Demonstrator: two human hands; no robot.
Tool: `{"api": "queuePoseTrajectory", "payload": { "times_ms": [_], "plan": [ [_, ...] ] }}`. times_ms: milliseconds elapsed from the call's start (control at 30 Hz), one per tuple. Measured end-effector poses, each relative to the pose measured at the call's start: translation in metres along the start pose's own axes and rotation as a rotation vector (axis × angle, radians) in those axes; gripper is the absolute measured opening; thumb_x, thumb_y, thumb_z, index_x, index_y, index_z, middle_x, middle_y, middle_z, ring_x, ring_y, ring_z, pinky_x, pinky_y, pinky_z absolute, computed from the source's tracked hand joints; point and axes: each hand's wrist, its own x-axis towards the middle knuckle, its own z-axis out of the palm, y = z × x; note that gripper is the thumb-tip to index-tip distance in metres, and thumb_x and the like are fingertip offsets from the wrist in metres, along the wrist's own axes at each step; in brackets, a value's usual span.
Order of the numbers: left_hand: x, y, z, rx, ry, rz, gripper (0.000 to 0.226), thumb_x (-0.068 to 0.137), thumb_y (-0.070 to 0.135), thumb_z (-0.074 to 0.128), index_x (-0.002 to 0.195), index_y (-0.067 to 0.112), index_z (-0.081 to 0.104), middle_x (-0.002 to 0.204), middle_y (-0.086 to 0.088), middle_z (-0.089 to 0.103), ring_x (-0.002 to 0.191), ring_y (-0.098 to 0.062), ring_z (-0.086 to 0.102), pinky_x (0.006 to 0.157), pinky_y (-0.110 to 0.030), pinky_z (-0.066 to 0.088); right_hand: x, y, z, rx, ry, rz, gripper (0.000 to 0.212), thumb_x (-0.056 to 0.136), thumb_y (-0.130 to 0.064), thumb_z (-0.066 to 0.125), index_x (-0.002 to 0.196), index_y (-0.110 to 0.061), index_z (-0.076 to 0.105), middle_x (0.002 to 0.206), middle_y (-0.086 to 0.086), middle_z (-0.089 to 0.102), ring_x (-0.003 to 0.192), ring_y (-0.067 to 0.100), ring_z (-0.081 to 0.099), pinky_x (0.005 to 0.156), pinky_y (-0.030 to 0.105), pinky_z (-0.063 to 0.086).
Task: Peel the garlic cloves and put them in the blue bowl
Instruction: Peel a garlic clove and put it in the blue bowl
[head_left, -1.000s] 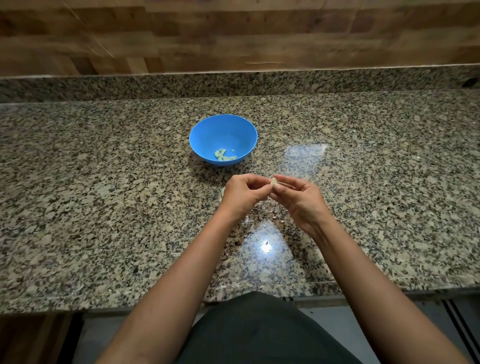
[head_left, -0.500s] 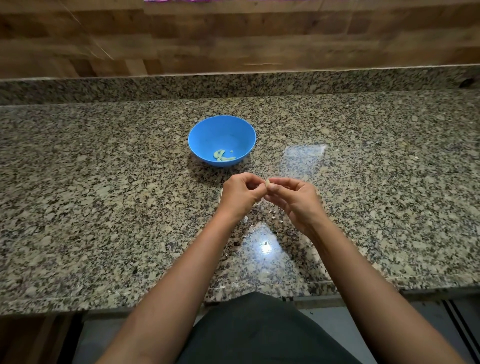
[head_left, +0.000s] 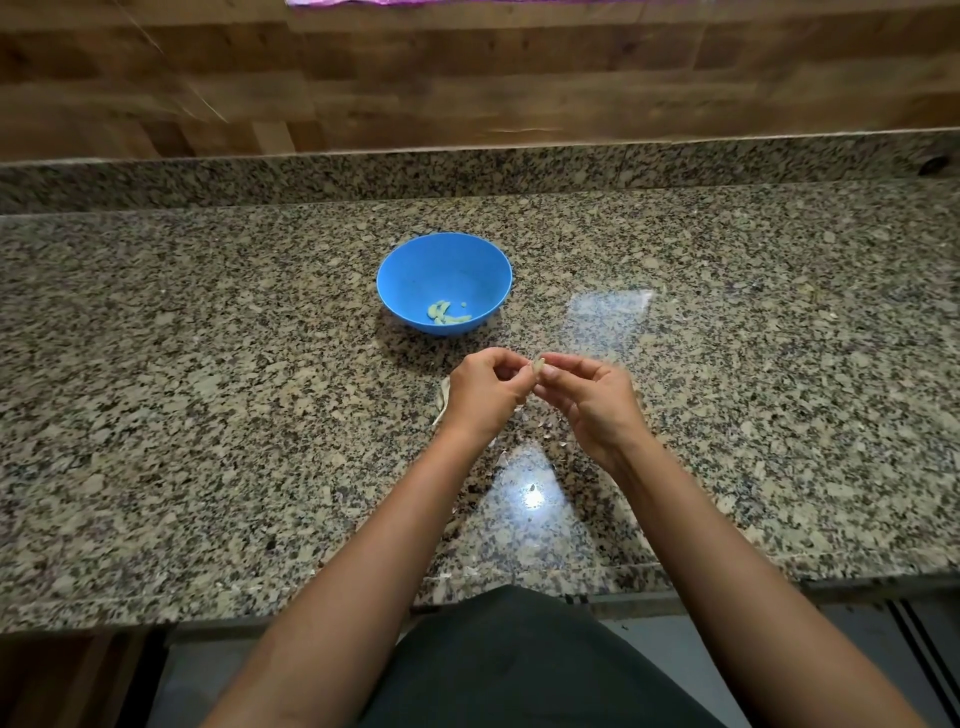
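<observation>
A blue bowl (head_left: 415, 270) stands on the granite counter, with several pale peeled garlic cloves (head_left: 445, 313) at its bottom. Just in front of it, my left hand (head_left: 483, 392) and my right hand (head_left: 592, 402) meet above the counter. Both pinch one small garlic clove (head_left: 538, 366) between their fingertips. Most of the clove is hidden by my fingers. Papery garlic skins (head_left: 442, 400) lie on the counter beside and under my left hand.
The speckled granite counter (head_left: 208, 415) runs wide to both sides, with a low granite upstand and a wooden wall behind. Bright lamp glare (head_left: 532, 496) shines near the front edge, where small skin scraps lie. My dark clothing fills the bottom centre.
My hands have stayed in the same spot; the fingertips have shifted slightly on the clove. The bowl has not moved.
</observation>
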Motion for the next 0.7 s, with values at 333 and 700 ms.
{"api": "queuePoseTrajectory", "payload": {
  "times_ms": [333,700],
  "plan": [
    [-0.002,0.007,0.000,-0.048,-0.015,-0.024,0.005,0.083,0.018,0.067,0.081,0.014,0.065,0.072,-0.002,0.066,0.063,-0.014,0.060,0.071,-0.037,0.054,0.002,-0.002,0.001,0.039,0.073,0.009,0.014,0.086,0.008,0.056,0.099,0.005,0.058,0.080,0.014,0.063,0.064,0.018,0.062,0.061,0.022,0.056],
    [-0.003,0.006,-0.002,0.114,-0.106,0.048,0.028,0.080,0.028,0.073,0.100,0.009,0.069,0.090,-0.004,0.070,0.085,-0.015,0.067,0.079,-0.029,0.056,-0.001,-0.004,-0.006,0.074,0.045,0.054,0.024,0.080,0.011,0.059,0.102,0.001,0.055,0.088,0.016,0.068,0.077,0.020,0.067,0.069,0.025,0.057]
  ]
}}
